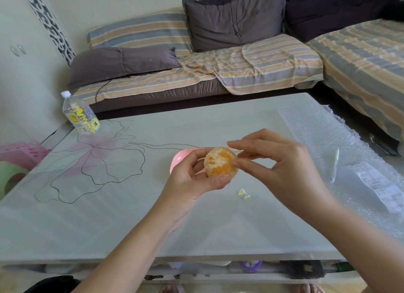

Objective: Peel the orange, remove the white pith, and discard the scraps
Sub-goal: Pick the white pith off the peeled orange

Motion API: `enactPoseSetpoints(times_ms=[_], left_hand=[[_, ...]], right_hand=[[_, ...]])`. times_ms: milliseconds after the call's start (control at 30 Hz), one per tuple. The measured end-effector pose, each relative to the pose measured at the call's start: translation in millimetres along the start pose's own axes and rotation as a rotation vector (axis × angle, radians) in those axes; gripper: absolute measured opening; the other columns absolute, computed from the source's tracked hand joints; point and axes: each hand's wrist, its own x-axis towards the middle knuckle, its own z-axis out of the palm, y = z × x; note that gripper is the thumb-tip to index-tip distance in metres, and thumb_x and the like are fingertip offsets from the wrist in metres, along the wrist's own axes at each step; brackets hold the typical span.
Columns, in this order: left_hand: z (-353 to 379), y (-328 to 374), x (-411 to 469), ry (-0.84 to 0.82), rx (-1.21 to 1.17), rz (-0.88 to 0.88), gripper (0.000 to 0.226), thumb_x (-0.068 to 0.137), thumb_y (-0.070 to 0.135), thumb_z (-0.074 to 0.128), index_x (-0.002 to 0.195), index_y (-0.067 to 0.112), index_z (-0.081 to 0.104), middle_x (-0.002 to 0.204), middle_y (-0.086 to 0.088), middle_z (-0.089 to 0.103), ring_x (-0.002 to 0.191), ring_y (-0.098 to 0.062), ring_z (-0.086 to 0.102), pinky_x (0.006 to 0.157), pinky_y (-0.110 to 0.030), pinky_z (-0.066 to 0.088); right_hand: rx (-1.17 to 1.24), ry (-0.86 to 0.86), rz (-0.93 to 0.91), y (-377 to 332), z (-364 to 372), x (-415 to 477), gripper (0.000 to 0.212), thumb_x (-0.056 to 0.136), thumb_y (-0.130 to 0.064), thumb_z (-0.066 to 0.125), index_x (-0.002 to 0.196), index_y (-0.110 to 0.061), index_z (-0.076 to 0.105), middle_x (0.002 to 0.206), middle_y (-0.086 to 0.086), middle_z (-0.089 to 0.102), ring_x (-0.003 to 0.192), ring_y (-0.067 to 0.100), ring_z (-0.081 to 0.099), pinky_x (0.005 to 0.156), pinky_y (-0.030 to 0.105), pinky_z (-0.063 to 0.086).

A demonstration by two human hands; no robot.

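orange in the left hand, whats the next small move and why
Probably pull the right hand away to strip the pith it pinches at the right edge of the orange: the left hand grips the fruit, the peel is off, but white patches still cover it.

The scene is lit by soft, even light; only faint shadows are cast on the pale glass table top (131, 216) below the fingers (251, 143). Weak glints are seen on the clear bubble-wrap sheet (323, 126) right of the fingers. Straight edges are bowed far from the fingers, and fine detail is smeared.
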Motion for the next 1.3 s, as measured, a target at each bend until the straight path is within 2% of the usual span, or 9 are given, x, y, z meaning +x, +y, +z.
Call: enactPoseSetpoints(times_ms=[100, 200, 300, 400, 667, 867, 1067, 1233, 1300], left_hand=[[1, 0, 0, 0.009, 0.041, -0.001, 0.054, 0.058, 0.010, 0.081, 0.109, 0.014, 0.063, 0.099, 0.000, 0.072, 0.089, -0.016, 0.069, 0.074, -0.026, 0.055], [0, -1, 0, 0.013, 0.049, 0.003, 0.061, 0.053, 0.016, 0.085, 0.110, 0.013, 0.063, 0.099, 0.001, 0.072, 0.087, -0.015, 0.069, 0.073, -0.026, 0.055], [-1, -2, 0, 0.029, 0.052, 0.015, 0.064, 0.048, 0.025, 0.084, 0.108, 0.015, 0.064, 0.100, 0.001, 0.072, 0.087, -0.015, 0.069, 0.072, -0.025, 0.054], [1, -3, 1, 0.052, 0.066, 0.025, 0.065, 0.050, 0.017, 0.086, 0.109, 0.012, 0.062, 0.102, -0.001, 0.072, 0.088, -0.015, 0.070, 0.072, -0.023, 0.053], [5, -5, 0, 0.060, 0.074, 0.022, 0.066, 0.054, 0.012, 0.083, 0.114, 0.008, 0.056, 0.099, 0.005, 0.073, 0.083, -0.009, 0.070, 0.071, -0.020, 0.053], [4, -6, 0, 0.041, 0.065, 0.016, 0.058, 0.056, 0.012, 0.082, 0.109, 0.014, 0.059, 0.097, 0.006, 0.072, 0.085, -0.009, 0.069, 0.076, -0.024, 0.054], [-3, -4, 1, -0.020, 0.015, -0.045, 0.061, 0.057, 0.033, 0.078, 0.111, 0.010, 0.063, 0.090, 0.002, 0.070, 0.080, -0.016, 0.064, 0.064, -0.024, 0.051], [-8, -7, 0, -0.069, 0.152, -0.074, 0.055, 0.060, 0.041, 0.074, 0.105, 0.010, 0.067, 0.083, 0.003, 0.066, 0.074, -0.014, 0.055, 0.062, -0.023, 0.045], [-9, -7, -1, -0.077, 0.177, -0.074, 0.048, 0.061, 0.043, 0.073, 0.099, 0.014, 0.070, 0.081, 0.004, 0.065, 0.074, -0.013, 0.054, 0.063, -0.024, 0.044]], right_hand=[[-0.116, 0.009, -0.115, 2, 1, 0, 0.016, 0.079, -0.020, 0.070, 0.095, -0.021, 0.075, 0.085, -0.008, 0.065, 0.076, 0.002, 0.062, 0.066, 0.011, 0.047], [-0.142, 0.035, -0.151, 3, 1, -1, 0.011, 0.079, -0.018, 0.071, 0.088, -0.017, 0.077, 0.081, -0.006, 0.069, 0.073, 0.004, 0.064, 0.064, 0.017, 0.050], [-0.078, 0.055, -0.102, 2, 2, -3, 0.009, 0.077, -0.010, 0.074, 0.084, -0.015, 0.077, 0.081, -0.006, 0.070, 0.074, 0.003, 0.066, 0.069, 0.017, 0.053], [-0.052, 0.072, -0.057, 2, 5, -4, 0.011, 0.076, -0.004, 0.075, 0.081, -0.014, 0.076, 0.078, -0.007, 0.070, 0.073, 0.004, 0.067, 0.071, 0.017, 0.054], [-0.082, 0.106, 0.073, -1, 10, -3, 0.015, 0.073, -0.006, 0.074, 0.069, -0.020, 0.069, 0.070, -0.011, 0.068, 0.068, 0.006, 0.064, 0.065, 0.018, 0.052], [0.032, 0.081, 0.199, 2, 8, 1, 0.014, 0.076, -0.008, 0.072, 0.068, -0.020, 0.070, 0.068, -0.011, 0.068, 0.062, 0.003, 0.062, 0.057, 0.007, 0.044], [-0.084, 0.011, -0.083, 9, -2, 2, 0.009, 0.086, -0.016, 0.065, 0.088, -0.016, 0.074, 0.083, -0.010, 0.067, 0.077, 0.003, 0.063, 0.070, 0.008, 0.046], [-0.197, -0.051, -0.236, 17, 0, -1, 0.015, 0.086, -0.024, 0.065, 0.093, -0.016, 0.076, 0.085, -0.004, 0.065, 0.073, 0.006, 0.060, 0.064, 0.007, 0.040], [-0.239, -0.067, -0.279, 19, 1, -1, 0.020, 0.087, -0.028, 0.061, 0.093, -0.017, 0.076, 0.083, -0.004, 0.066, 0.068, 0.007, 0.060, 0.061, 0.013, 0.043]])
